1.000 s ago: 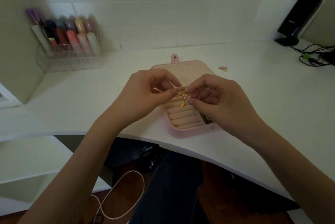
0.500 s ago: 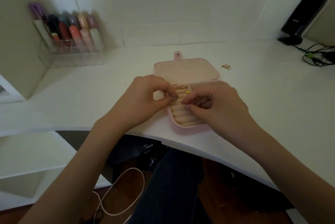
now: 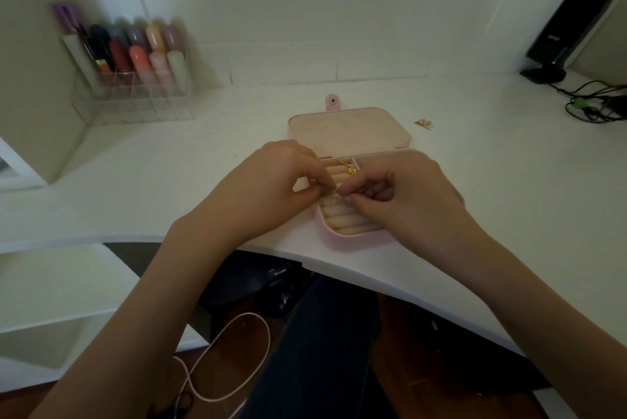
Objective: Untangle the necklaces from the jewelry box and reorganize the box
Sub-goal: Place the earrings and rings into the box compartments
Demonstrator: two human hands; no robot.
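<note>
L hand (image 3: 271, 188) & R hand (image 3: 403, 195): fingertip grip, both pinching fine gold necklace (image 3: 350, 170) over ring rolls of pink jewelry box (image 3: 342, 244). Pendant lying at rolls' far end. Box open, lid flat, near desk (image 3: 169, 181) front edge. Small gold item (image 3: 423, 123) on desk, R of lid. Lipstick organizer (image 3: 135, 93) far L.

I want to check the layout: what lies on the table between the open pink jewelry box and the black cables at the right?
In the head view, a small gold jewelry piece lies on the white table between the jewelry box and the cables; the rest is bare.
</note>
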